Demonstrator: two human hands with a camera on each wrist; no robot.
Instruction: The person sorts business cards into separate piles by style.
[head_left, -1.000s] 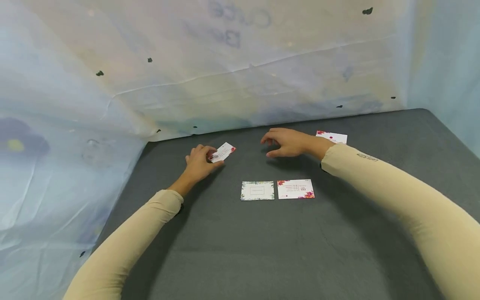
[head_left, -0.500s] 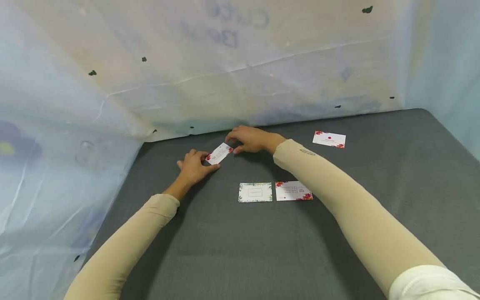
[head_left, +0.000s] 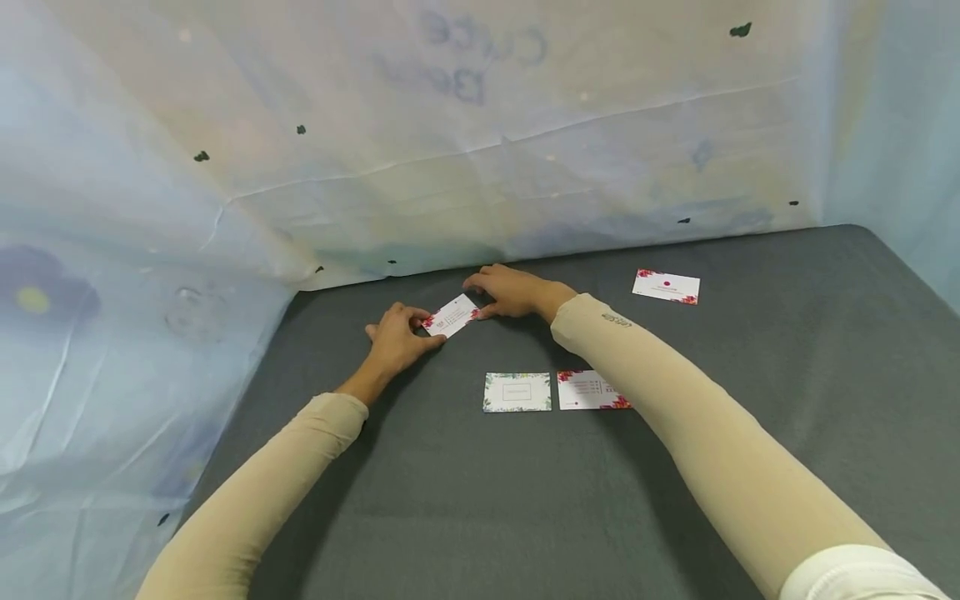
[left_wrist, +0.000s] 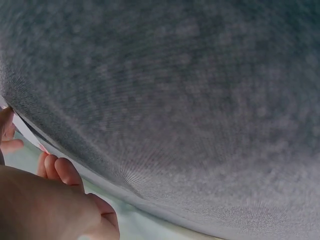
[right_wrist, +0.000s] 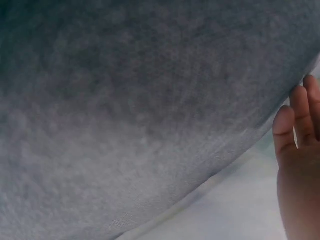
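Makeshift recording booth, not a home: my dark grey felt table (head_left: pixel 525 500) is walled in by taped pale plastic sheets (head_left: pixel 450 150).

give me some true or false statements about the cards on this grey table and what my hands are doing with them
1. Both hands hold the same card. True: left hand and right hand pinch its ends.
2. Two cards lie side by side near the middle. True: green-bordered card beside red-flowered card.
3. The far right card is under the right sleeve. False: it lies uncovered.
4. The table is red. False: dark grey.
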